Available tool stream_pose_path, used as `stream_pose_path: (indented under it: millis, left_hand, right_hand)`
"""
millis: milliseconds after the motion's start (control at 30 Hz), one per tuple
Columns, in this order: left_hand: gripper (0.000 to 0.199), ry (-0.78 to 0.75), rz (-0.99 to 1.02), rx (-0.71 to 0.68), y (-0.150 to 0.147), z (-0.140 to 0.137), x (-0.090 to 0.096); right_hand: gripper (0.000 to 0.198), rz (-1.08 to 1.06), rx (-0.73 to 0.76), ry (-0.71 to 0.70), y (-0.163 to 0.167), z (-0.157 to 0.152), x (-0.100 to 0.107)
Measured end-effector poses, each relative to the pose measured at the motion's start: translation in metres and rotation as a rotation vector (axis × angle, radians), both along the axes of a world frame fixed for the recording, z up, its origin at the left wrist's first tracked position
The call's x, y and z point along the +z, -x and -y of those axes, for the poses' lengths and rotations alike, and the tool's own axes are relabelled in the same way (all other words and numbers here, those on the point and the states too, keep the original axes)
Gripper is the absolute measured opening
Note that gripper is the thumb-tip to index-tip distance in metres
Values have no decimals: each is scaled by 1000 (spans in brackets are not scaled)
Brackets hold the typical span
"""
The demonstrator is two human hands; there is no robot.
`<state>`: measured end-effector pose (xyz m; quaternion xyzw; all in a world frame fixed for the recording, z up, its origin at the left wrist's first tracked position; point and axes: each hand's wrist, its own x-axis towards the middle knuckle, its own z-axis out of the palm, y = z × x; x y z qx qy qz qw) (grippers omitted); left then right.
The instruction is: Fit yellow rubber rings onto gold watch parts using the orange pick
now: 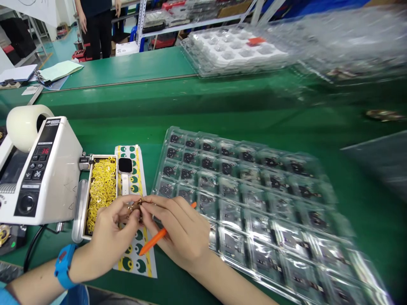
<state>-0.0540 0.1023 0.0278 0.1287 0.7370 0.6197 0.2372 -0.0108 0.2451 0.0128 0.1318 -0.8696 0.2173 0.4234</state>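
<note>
While both grips meet over a printed sheet (149,266), a small metallic part (135,206) sits between their fingertips. The left grip (110,237) pinches it between thumb and forefinger, a blue wristband (64,266) on the wrist behind. From the other side, the right grip (184,233) has its thumb and fingertips pressed together at the part's edge, and an orange tool (154,241) is tucked under its fingers, one end pointing down over the sheet, the other showing past the knuckles. Fingers cover much of the part, so its exact shape cannot be told.

Below and beyond the two grips, the sheet shows rows of yellow and green rounded shapes; a smartwatch (125,165) with a pale strap lies on it just ahead of the left grip. Close to the left of that grip is an open box (87,216) full of yellow pieces (103,186). Farther left stands a white machine (63,169) with a red "36" on its display, a white roll (20,127) behind it. To the right of the right grip, a clear tray (251,273) spreads across the green worktop (136,110), dark parts (207,162) in many of its pockets. Well ahead of both grips are stacked plastic trays (241,48), and a person (97,25) stands ahead to the left.
</note>
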Motion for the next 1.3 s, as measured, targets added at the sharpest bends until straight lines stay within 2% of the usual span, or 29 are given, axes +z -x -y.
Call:
stream_pose_path:
  millis: [133,300,367,433,533,633,767,900,1000,1133,1233,1300]
  left_hand:
    - [20,-144,181,25,5,-2,0]
    - [29,-234,309,70,15,-5,9]
    - [29,-262,326,65,17,-5,13]
    - [28,-268,346,33,19,-4,16]
    - [27,-228,363,-40,21,-2,19]
    - [25,-172,351,-58,22,-1,22]
    - [19,-128,295,-42,22,-3,24]
    - [17,-106,269,-64,22,-5,23]
    - [21,-133,302,-57,23,-3,21]
    - [30,-149,320,-71,25,0,18]
    - [33,-147,291,-95,25,1,16]
    - [31,-145,227,-97,24,1,15]
  right_hand:
    - [11,69,43,95,1,0,-1]
    - [7,138,94,378,-2,-10,10]
    - [10,187,106,437,-2,-16,16]
    - [13,319,181,435,-1,-20,21]
    - [16,505,381,410,0,-21,23]
    - [20,557,479,430,-1,-19,22]
    - [30,639,476,423,-5,-15,19]
    - [48,779,454,502,-6,-14,18]
    - [47,839,455,561,-4,-18,20]
    - [34,832,468,543,-2,-22,23]
    - [43,821,464,553,-2,-20,21]
    - [53,831,436,634,-1,-17,18]
